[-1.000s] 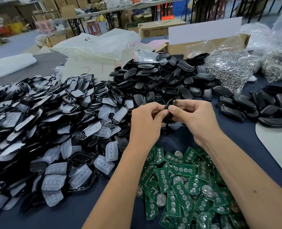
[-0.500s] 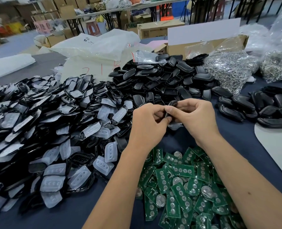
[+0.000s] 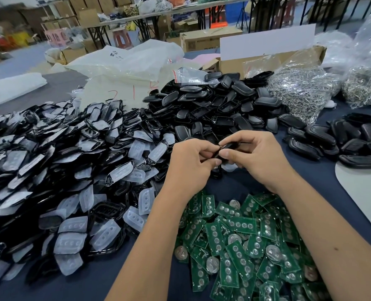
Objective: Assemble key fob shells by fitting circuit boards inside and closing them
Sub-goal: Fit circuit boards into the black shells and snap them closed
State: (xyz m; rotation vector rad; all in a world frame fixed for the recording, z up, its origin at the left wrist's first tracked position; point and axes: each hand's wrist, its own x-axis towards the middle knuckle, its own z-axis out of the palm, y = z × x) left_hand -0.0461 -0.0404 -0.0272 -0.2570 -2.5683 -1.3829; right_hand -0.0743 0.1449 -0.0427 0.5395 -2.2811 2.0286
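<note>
Both hands meet over the middle of the table around one black key fob shell (image 3: 228, 148). My left hand (image 3: 191, 161) pinches its left end between thumb and curled fingers. My right hand (image 3: 256, 159) grips its right side, thumb and forefinger pressed on the edge. Most of the shell is hidden by the fingers. Below the hands lies a heap of green circuit boards (image 3: 245, 246) with coin cells. A pile of black front frames with clear button pads (image 3: 61, 170) fills the left. Black shell backs (image 3: 212, 105) are heaped behind the hands.
Closed black fobs (image 3: 343, 142) lie at the right. Bags of metal rings (image 3: 299, 90) and a cardboard box (image 3: 256, 61) stand at the back right, white plastic bags (image 3: 126, 61) at the back left. A pale mat (image 3: 364, 192) covers the right edge.
The shell has turned from upright to lying sideways between the fingers, and both hands have shifted slightly on it. The piles have not moved.
</note>
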